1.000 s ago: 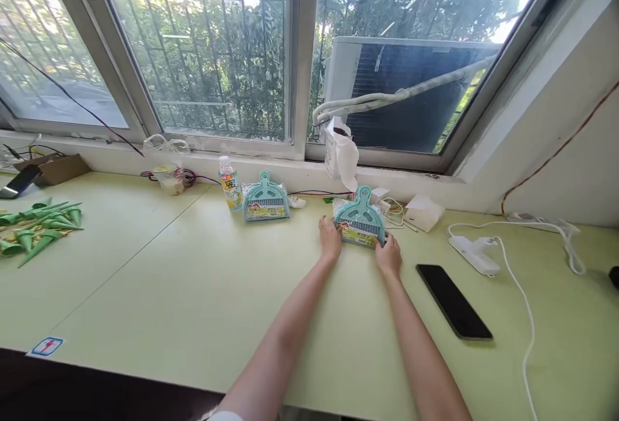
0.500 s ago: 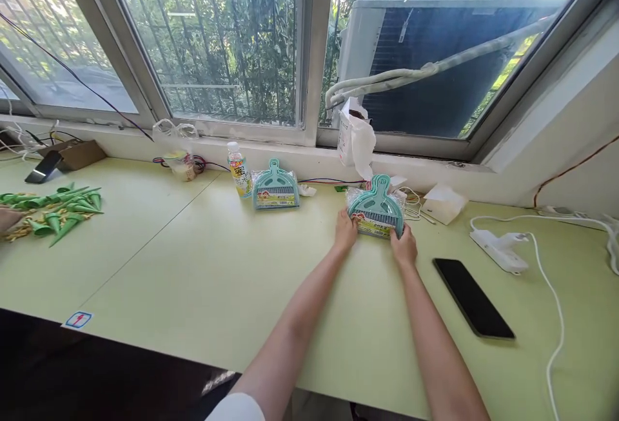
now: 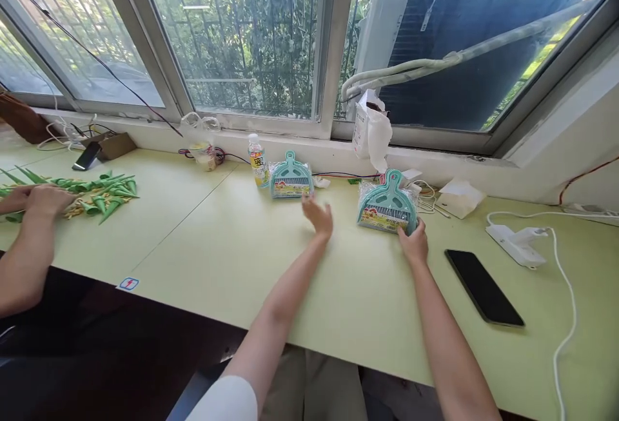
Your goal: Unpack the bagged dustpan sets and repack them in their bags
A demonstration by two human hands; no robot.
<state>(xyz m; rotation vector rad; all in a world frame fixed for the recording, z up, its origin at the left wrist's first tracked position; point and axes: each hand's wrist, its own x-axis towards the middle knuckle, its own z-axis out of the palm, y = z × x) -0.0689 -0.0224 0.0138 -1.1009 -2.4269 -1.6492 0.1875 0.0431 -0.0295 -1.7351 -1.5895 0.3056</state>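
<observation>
There are two dustpan sets on the worktop [image 3: 232, 234], both mint green and wrapped in clear, shiny plastic. The right dustpan set [image 3: 388, 202] is at the fingers of the right hand [image 3: 414, 240], which holds its lower right corner. Its handle, with a hole, points away from the hand. Several edges appear one behind another, like a stack. Grey bristles lie across the front, above a yellow-green label with a red picture.

The left dustpan set [image 3: 291, 181] is just beyond the fingertips of the left hand [image 3: 319, 218]; whether they touch, I cannot tell. It has the same rounded shape, bristles and label, and its handle also points away.
</observation>
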